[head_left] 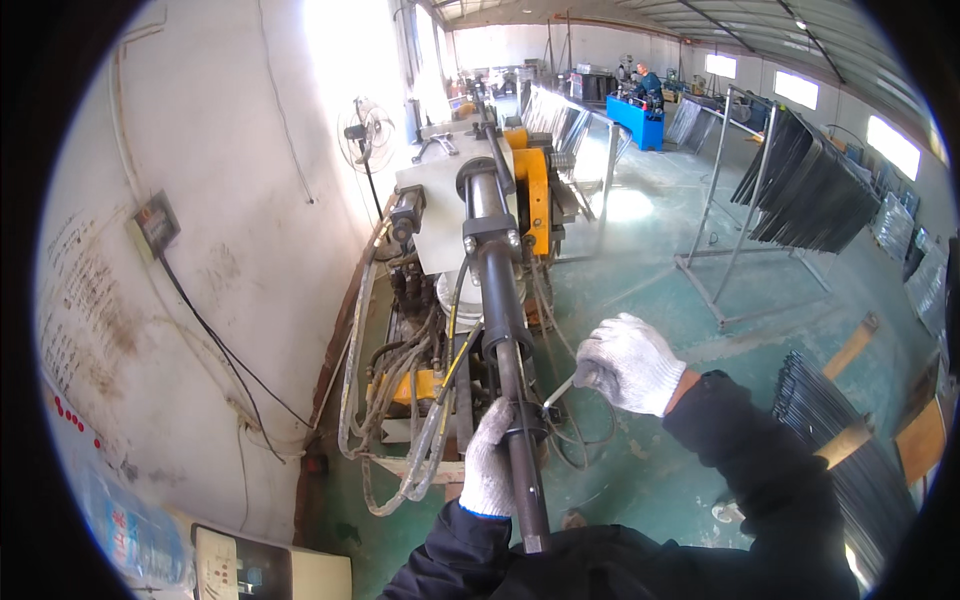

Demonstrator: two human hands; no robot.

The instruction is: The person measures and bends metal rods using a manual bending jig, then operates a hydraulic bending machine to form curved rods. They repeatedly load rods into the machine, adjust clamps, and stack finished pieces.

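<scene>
The gloved left hand (492, 462) has its grip wrapped around the long dark steel tube (503, 310) near its close end; just right of the tube, the gloved right hand (628, 362) clasps a thin metal rod (560, 391).

Gloved left hand (492, 462) lies partly hidden behind the dark machine rod (505, 330); beyond its fingers, the small metal piece (560, 392) in the right hand (628, 362) is too slight to identify.
</scene>
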